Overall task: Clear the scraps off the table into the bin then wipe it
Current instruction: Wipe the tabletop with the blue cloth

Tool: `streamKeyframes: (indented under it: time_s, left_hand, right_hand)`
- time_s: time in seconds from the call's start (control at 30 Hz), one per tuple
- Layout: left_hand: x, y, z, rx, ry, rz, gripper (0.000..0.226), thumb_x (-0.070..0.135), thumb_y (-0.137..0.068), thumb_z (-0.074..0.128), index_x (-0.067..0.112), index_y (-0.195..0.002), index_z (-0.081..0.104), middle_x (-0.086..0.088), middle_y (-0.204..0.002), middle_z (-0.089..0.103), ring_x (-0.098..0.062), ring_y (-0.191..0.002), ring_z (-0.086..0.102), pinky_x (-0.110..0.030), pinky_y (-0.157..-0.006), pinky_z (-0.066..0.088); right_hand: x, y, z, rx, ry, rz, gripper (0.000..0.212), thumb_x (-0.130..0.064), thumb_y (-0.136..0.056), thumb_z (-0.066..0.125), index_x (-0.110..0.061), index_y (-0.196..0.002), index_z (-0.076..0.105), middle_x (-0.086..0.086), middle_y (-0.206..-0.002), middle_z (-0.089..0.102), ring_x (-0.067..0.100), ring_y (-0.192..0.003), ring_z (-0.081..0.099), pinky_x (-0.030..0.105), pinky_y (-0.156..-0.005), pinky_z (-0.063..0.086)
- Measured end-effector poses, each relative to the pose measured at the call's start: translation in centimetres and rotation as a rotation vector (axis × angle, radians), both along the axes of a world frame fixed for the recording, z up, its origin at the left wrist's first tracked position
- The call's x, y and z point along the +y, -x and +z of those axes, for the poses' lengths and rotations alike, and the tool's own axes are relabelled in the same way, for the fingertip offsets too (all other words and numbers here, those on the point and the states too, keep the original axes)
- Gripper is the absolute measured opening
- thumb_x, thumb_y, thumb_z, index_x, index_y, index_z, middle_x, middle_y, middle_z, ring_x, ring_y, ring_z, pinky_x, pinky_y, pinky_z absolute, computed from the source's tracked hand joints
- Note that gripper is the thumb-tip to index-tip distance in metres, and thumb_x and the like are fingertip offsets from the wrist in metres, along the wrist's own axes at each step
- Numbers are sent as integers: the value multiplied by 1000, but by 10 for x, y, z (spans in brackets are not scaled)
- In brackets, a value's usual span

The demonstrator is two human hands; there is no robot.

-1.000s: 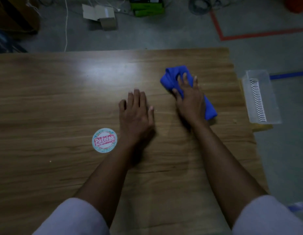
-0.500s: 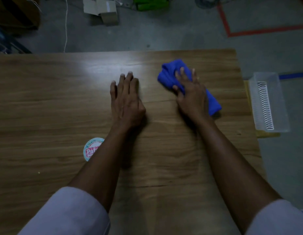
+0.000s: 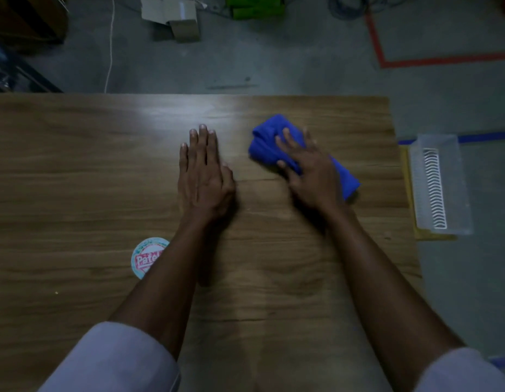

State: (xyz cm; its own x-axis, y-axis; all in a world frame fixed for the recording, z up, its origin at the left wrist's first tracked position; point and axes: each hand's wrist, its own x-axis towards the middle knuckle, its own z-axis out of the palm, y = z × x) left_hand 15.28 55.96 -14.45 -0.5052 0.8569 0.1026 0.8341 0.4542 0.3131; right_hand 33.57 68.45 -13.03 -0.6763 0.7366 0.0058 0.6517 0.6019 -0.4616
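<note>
A bunched blue cloth (image 3: 267,142) lies on the wooden table (image 3: 76,171) toward its far right part. My right hand (image 3: 308,168) lies on top of the cloth with spread fingers and presses it onto the wood. Left of it, my left hand (image 3: 204,176) rests flat on the table with its fingers straight and together, holding nothing. A clear plastic bin (image 3: 439,182) with a ribbed slot stands on the floor just past the table's right edge.
A round sticker (image 3: 145,258) with red lettering sits on the table, partly under my left forearm. A tiny pale crumb (image 3: 56,292) lies at the near left. On the floor beyond the table are cardboard boxes (image 3: 175,17), a green box (image 3: 254,7) and cables.
My left hand slid away from me up the table, its forearm now covering part of the sticker. My right hand shifted the blue cloth slightly to the left.
</note>
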Motion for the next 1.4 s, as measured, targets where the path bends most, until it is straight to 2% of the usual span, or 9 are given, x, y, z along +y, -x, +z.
streamKeyframes:
  time_s: [0.17,0.4,0.53,0.7,0.87,1.0,1.13,1.23,1.4]
  left_hand:
    - [1,3,-1,1,-13,21,75,41,-95,34,7,-161,21,-12,-170,15,-25,-158,8,-43,-128,5]
    - [-1,3,2,-31,-73,19,67,27,-95,39,-3,-154,33,-19,-164,28,-29,-155,21,-40,-128,6]
    - [-1,1,5,-18,-26,13,69,29,-95,39,0,-157,29,-15,-168,20,-26,-157,14,-42,-128,6]
    - [1,2,2,0,-29,33,69,30,-93,41,1,-156,31,-14,-168,22,-25,-157,15,-44,-128,10]
    - [1,2,2,1,-41,45,67,30,-94,39,1,-154,36,-17,-164,29,-28,-155,22,-46,-127,13]
    - [0,2,4,-35,-61,44,62,29,-96,38,-5,-147,43,-23,-159,36,-31,-152,27,-49,-126,16]
    - [0,1,3,-15,-34,25,68,31,-94,39,2,-155,32,-14,-167,23,-24,-157,16,-44,-128,9]
    - [2,1,3,-5,-32,42,69,32,-93,39,2,-155,33,-13,-167,23,-24,-157,15,-43,-128,8]
    - [2,4,2,8,-16,52,71,33,-91,40,3,-154,34,-13,-167,24,-24,-156,17,-41,-128,7]
  right_hand:
    - [45,55,6,-79,-23,-304,54,-41,-102,48,-31,-154,39,-7,-164,28,29,-154,17,39,-121,20]
    - [-23,71,4,71,29,95,55,-31,-94,61,-29,-148,50,-6,-158,41,28,-152,25,41,-119,23]
    - [10,0,-3,44,-16,-42,57,-25,-92,62,-30,-148,50,-7,-157,41,29,-151,26,44,-119,27]
    - [64,53,6,-44,-6,-282,52,-34,-98,52,-31,-150,47,-7,-161,36,30,-152,22,40,-121,25]
    - [22,141,18,-27,55,-23,54,-34,-101,53,-30,-154,40,-8,-163,30,27,-154,17,36,-121,16]
    - [-11,92,8,75,63,121,54,-29,-97,60,-26,-149,48,-5,-158,41,28,-152,25,37,-119,21]
    - [33,7,-6,79,-37,-196,55,-23,-93,58,-23,-148,51,-1,-154,47,35,-148,31,50,-115,36]
    - [67,25,0,-2,-61,-424,53,-30,-100,52,-24,-152,44,-3,-161,37,33,-152,24,43,-120,25]
    - [48,109,2,-6,-39,-231,53,-29,-102,51,-21,-154,41,1,-162,34,35,-152,23,42,-118,23]
